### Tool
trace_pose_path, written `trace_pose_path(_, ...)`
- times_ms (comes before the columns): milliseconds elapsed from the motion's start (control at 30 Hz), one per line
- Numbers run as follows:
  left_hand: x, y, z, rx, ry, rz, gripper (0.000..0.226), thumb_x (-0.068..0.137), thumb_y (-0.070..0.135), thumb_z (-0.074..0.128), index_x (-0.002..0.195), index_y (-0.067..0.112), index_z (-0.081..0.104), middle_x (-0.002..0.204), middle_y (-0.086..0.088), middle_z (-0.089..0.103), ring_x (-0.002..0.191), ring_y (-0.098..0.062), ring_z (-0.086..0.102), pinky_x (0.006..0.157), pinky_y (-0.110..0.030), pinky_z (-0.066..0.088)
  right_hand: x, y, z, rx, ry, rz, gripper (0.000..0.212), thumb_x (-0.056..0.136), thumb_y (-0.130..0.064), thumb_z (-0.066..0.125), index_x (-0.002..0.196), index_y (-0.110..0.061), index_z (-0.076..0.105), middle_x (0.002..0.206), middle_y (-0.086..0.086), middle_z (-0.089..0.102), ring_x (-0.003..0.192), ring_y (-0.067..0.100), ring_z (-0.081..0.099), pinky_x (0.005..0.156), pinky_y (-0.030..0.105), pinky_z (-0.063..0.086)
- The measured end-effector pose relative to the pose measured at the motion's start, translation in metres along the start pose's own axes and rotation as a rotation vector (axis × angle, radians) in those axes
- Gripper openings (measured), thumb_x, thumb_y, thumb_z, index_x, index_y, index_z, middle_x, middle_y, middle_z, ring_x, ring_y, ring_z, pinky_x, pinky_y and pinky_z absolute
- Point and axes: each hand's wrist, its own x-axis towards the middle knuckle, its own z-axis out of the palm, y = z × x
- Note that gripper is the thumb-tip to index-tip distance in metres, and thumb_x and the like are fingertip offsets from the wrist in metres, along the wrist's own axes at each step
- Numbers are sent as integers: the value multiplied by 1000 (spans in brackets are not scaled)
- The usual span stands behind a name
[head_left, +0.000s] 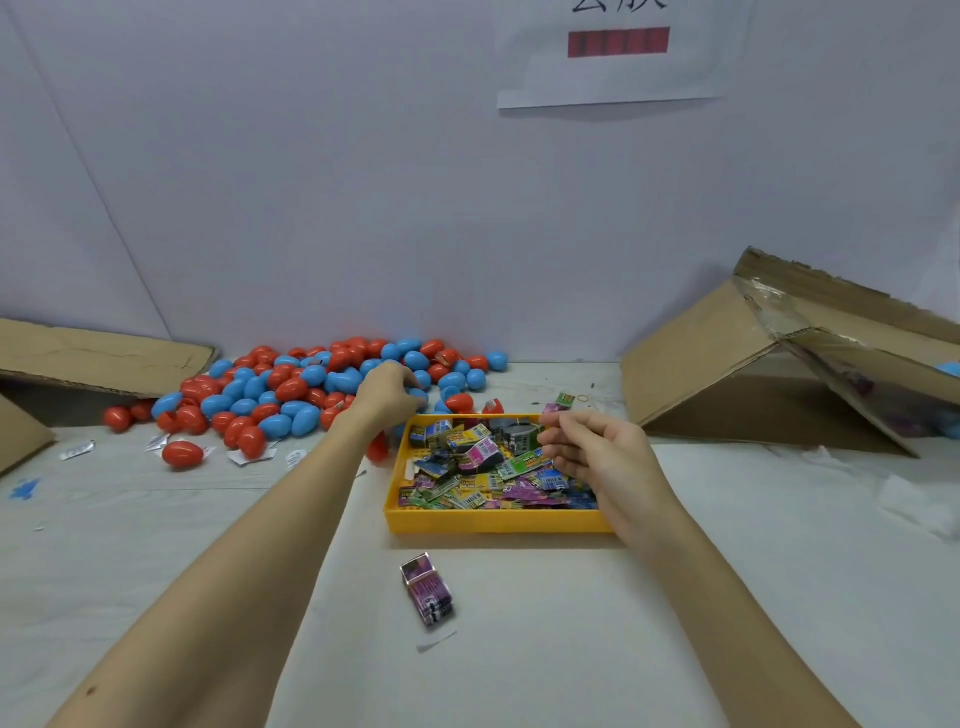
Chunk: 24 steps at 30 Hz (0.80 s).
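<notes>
Head view: reaching with the left hand (387, 392) into the heap of red and blue eggs (291, 395) at the back of the table (571, 623), fingers curled down, fingertips against a blue egg (418, 396). Cannot tell whether gripped, with the back of the hand in the way. Hovering with the right hand (600, 456) over the right end of the yellow tray (493, 522) of small bright packets (483, 467), fingers loosely bent, holding nothing. In front of the tray, apart from both hands, a small purple box (428, 590).
</notes>
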Motion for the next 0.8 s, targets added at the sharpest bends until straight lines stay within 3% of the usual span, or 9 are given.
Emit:
trace_pose_path(133, -32, 9, -10, -100, 160, 100, 33, 97, 14, 68, 129, 7, 66, 129, -10, 67, 116, -24, 61, 88, -29, 47, 0, -1, 0, 4, 1, -8, 22, 105, -12, 54, 105, -2, 74, 82, 6, 75, 73, 13, 70, 68, 20, 58)
trace_pose_path(267, -92, 28, -18, -345, 273, 223, 34, 91, 14, 75, 125, 16, 68, 121, 3, 69, 105, -14, 65, 88, -23, 56, 1, 2, 3, -127, -15, -69, 22, 105, -12, 55, 102, -3, 74, 78, 5, 75, 72, 14, 68, 65, 19, 57)
trace_pose_path(367, -139, 40, -16, -538, 234, 321, 32, 87, 19, 81, 117, 25, 71, 111, 14, 72, 99, -3, 69, 85, -20, 58, -4, 4, 10, -338, 3, -239, 19, 104, -12, 57, 108, -7, 74, 80, -1, 76, 72, 10, 70, 66, 20, 55)
trace_pose_path(433, -162, 46, -10, -596, 242, 383, 34, 83, 18, 84, 116, 20, 73, 108, 11, 73, 95, -5, 72, 83, -19, 58, -13, 6, 19, -511, 28, -404, 19, 103, -23, 60, 115, -16, 74, 87, -7, 76, 82, 5, 71, 74, 21, 56)
trace_pose_path(533, -174, 51, 1, -478, 305, 477, 37, 80, 5, 85, 115, 10, 74, 110, 1, 71, 96, -12, 71, 84, -21, 57, -33, 10, 40, -684, -33, -549, 32, 94, -42, 69, 121, -25, 71, 104, -19, 72, 99, -4, 66, 81, 11, 52)
trace_pose_path(600, -174, 52, 5, -332, 338, 551, 43, 75, -6, 83, 115, 7, 73, 114, -4, 69, 101, -17, 67, 90, -17, 54, -39, 12, 50, -774, -38, -580, 39, 88, -44, 75, 124, -29, 69, 106, -23, 67, 100, -6, 63, 85, 8, 50)
trace_pose_path(733, -174, 47, 8, -224, 351, 644, 48, 77, -4, 83, 121, 8, 67, 120, -6, 65, 107, -12, 59, 94, -6, 44, -42, 7, 54, -693, 6, -500, 34, 86, -37, 80, 118, -29, 73, 99, -20, 72, 93, -2, 68, 80, 16, 57)
trace_pose_path(800, -174, 46, 7, -211, 355, 659, 47, 80, 0, 81, 124, 11, 65, 121, -4, 64, 108, -11, 58, 95, -9, 46, -41, 5, 52, -661, -31, -483, 32, 87, -36, 78, 118, -29, 74, 97, -17, 74, 92, 0, 70, 80, 21, 59)
